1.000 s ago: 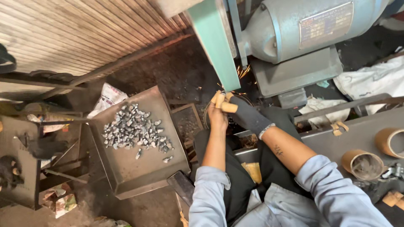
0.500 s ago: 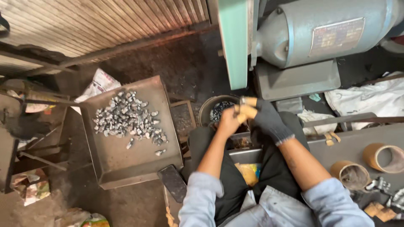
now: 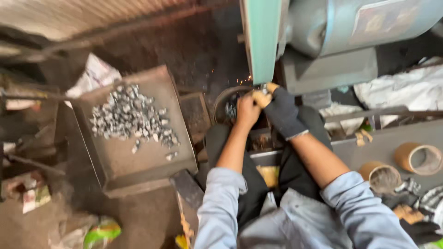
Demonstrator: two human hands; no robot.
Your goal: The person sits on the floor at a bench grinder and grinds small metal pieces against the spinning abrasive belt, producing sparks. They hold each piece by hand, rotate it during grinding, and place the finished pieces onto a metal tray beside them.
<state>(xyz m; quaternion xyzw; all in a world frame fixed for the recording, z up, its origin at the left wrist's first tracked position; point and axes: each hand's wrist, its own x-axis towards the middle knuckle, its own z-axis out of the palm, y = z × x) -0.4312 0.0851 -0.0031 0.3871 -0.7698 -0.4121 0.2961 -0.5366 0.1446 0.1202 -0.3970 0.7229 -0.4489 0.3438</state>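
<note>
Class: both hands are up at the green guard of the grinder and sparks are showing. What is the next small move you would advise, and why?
Probably hold the small piece steady at the grinder. The left hand and the gloved right hand pinch it together beside the green guard, and sparks show it is touching. The tray of metal bits can wait.

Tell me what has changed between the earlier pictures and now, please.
Both hands, the bare left hand and the dark-gloved right hand, moved up to the green grinder guard; orange sparks now fly. What they pinch is too small to tell. The grey metal tray of small silver pieces stayed put.
</note>
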